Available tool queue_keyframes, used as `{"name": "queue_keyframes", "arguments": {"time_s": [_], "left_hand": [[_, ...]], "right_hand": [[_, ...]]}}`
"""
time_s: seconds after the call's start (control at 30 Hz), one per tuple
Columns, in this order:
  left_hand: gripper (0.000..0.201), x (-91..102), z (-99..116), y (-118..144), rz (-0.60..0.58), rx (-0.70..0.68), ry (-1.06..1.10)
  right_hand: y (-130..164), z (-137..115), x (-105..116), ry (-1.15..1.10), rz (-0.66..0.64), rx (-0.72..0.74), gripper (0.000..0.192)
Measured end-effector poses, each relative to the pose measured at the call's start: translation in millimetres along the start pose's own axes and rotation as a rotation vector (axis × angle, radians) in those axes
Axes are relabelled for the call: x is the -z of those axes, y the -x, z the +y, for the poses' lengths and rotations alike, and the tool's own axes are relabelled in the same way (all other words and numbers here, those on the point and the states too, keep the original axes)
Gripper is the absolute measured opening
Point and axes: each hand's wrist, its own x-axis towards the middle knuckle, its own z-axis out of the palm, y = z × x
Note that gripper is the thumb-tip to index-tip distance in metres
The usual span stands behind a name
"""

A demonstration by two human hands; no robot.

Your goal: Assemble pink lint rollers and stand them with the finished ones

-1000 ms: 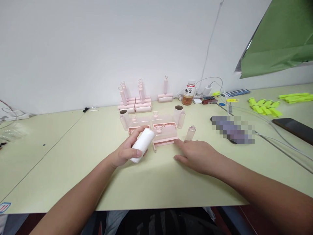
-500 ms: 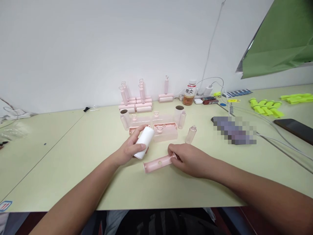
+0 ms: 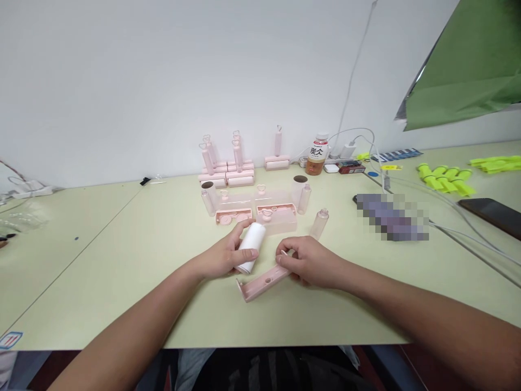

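Note:
My left hand (image 3: 226,252) is closed around a white lint roller refill (image 3: 252,244), which it holds tilted above the table. The fingers of my right hand (image 3: 307,259) grip the right end of a long pink plastic lint roller holder (image 3: 262,286), its hollow side facing up and a hole in its middle. The two pieces are close together but apart. Just beyond my hands lie pink open cases (image 3: 234,216) with small parts inside and clear covers. A translucent pink handle (image 3: 319,224) stands behind my right hand.
Pink lint rollers (image 3: 240,178) with heart-topped handles stand against the wall. White paper rolls (image 3: 299,187) flank the cases. A drink bottle (image 3: 317,155), cables, a pixelated object (image 3: 388,220), a black phone (image 3: 490,217) and yellow-green parts (image 3: 445,179) occupy the right side.
My left hand has shifted the white refill right and slightly nearer, uncovering the left pink case. My right hand has tilted the pink holder, its left end now lower and nearer me.

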Motion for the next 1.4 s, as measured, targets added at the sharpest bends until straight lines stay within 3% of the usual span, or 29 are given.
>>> {"name": "queue_keyframes", "arguments": {"time_s": [0.1, 0.37, 0.9, 1.1, 1.27, 1.4], "left_hand": [[0.086, 0.3, 0, 0, 0.0, -0.021, -0.052], [0.083, 2.4, -3, 2, -0.06, -0.042, -0.046], [0.085, 3.8, 0, 5, -0.171, -0.062, -0.009], [0.082, 0.6, 3, 8, -0.236, -0.116, 0.022], [0.078, 3.4, 3, 11, -0.171, -0.232, -0.214], [0.072, 4.5, 7, 14, -0.153, -0.38, -0.435]], "right_hand": [[-3, 6, -3, -0.192, -0.049, -0.076, 0.02], [-7, 8, -2, -0.497, -0.102, -0.024, 0.035], [-3, 0, -1, -0.667, -0.166, -0.028, 0.043], [0, -1, 0, -0.753, -0.28, -0.036, 0.04], [0, 4, 0, -0.862, -0.327, -0.005, 0.033], [-2, 7, -3, -0.884, -0.312, 0.044, 0.049]]}}
